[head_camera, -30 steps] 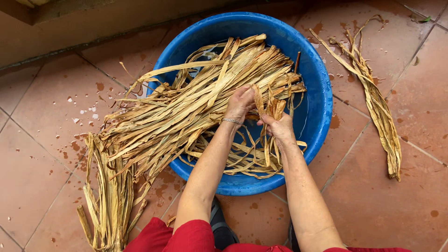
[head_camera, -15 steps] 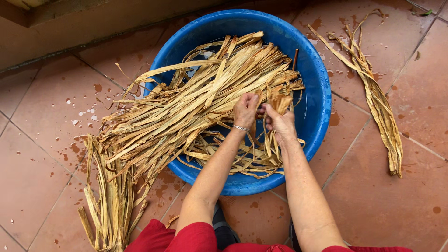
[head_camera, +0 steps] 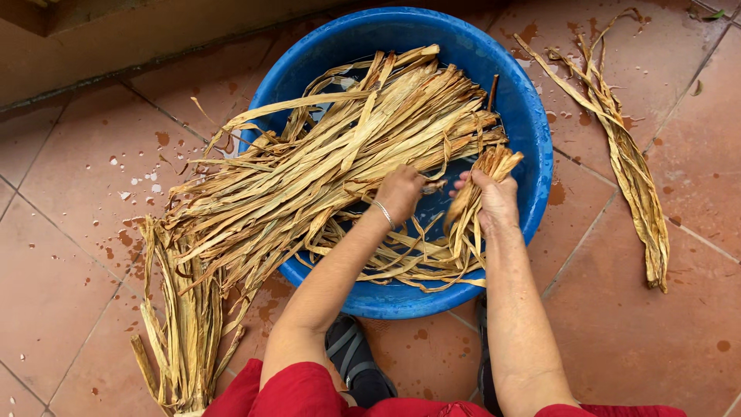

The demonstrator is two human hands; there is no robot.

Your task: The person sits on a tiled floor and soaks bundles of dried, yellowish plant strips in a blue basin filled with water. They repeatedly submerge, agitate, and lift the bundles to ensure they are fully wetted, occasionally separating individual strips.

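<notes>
I see right hand (head_camera: 494, 199) now gripping lifted leaf-strip bunch (head_camera: 477, 185) over blue basin (head_camera: 532, 131); left hand (head_camera: 401, 193) clenched on dried strips (head_camera: 324, 170), hands further apart.

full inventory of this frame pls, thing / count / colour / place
basin: 1, blue, round, on the floor at centre top.
main leaf bundle: 1, tan-yellow dried strips, lying across the basin and spilling over its left rim onto the floor.
separate leaf bunch: 1, tan, on the tiles right of the basin.
floor tiles: many, reddish-brown, wet spots and small leaf bits.
low wall: 1, brown, top left.
sandals: 2, dark, below the basin; the right one mostly hidden.
red garment: 1, bottom edge.
bracelet: 1, silver, left wrist.
left hand: on the strips in the basin.
right hand: gripping a small tuft of strips.
</notes>
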